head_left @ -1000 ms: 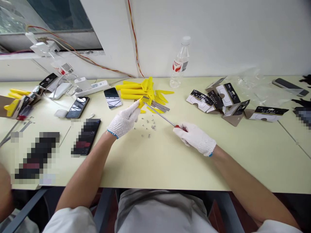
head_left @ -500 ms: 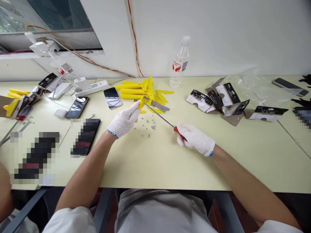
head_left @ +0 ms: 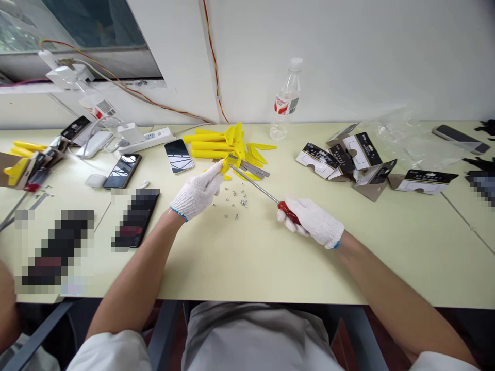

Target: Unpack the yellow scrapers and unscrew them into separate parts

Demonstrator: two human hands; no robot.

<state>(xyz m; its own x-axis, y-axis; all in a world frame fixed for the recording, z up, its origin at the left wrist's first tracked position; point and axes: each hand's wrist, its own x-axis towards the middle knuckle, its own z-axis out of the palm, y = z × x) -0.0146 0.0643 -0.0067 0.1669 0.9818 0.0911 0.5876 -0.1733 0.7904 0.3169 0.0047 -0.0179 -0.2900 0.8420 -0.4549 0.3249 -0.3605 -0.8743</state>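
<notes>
My left hand (head_left: 198, 191), in a white knitted glove, pinches a small yellow plastic scraper head (head_left: 225, 164) with a strip of metal at its top. My gloved right hand (head_left: 312, 219) is wrapped round the red handle of a screwdriver (head_left: 258, 187). The screwdriver's long shaft points up and left, its tip at the scraper head; whether it sits in a screw is too small to tell. Several small screws (head_left: 243, 202) lie scattered between my hands. Behind the left fingers are yellow scraper handles (head_left: 211, 153), flat yellow pieces (head_left: 264, 147) and grey metal blades (head_left: 254, 169).
A water bottle (head_left: 285, 103) stands by the wall. Opened card packages (head_left: 363, 152) and a clear plastic bag (head_left: 410, 136) lie at right. Phones (head_left: 122, 171) and a power strip (head_left: 149, 139) are at left. Another person's arm (head_left: 7, 304) shows at the left edge.
My right hand's fingers have shifted on the screwdriver, and more of its red handle shows. The left hand and the scraper head have stayed in place.
</notes>
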